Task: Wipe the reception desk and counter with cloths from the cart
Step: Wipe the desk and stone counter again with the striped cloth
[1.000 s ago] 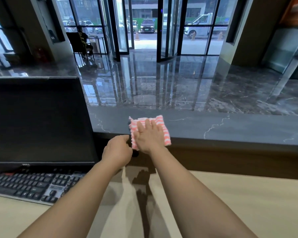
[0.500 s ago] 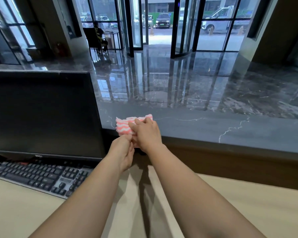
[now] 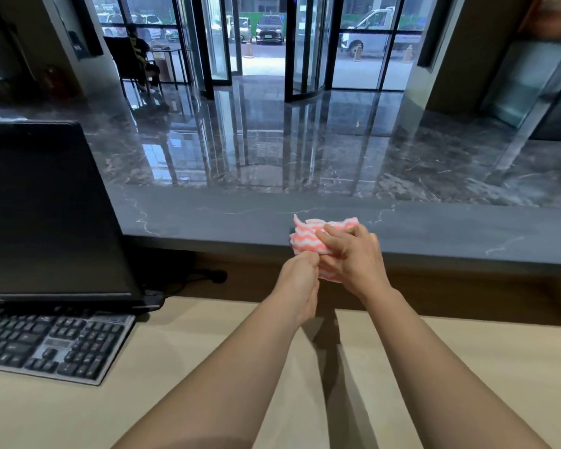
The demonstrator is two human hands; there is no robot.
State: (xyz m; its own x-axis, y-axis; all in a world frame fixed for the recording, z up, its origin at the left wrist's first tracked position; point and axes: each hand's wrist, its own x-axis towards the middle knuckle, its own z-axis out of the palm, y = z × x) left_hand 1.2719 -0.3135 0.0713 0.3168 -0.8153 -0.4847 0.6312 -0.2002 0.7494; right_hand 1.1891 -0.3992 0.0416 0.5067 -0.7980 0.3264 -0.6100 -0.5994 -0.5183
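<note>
Saw cloth [image 3: 318, 236] bunched at near edge of dark surface [image 3: 208, 218] — right hand [image 3: 353, 254] closed over it from above, left hand [image 3: 300, 280] pinching its lower corner. Cloth's long axis ran left-right; right hand nearer, judged better placed for next stroke.

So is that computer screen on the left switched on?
No, the monitor is plain black with no picture, standing behind the keyboard while both hands work the pink cloth at the counter edge.
</note>
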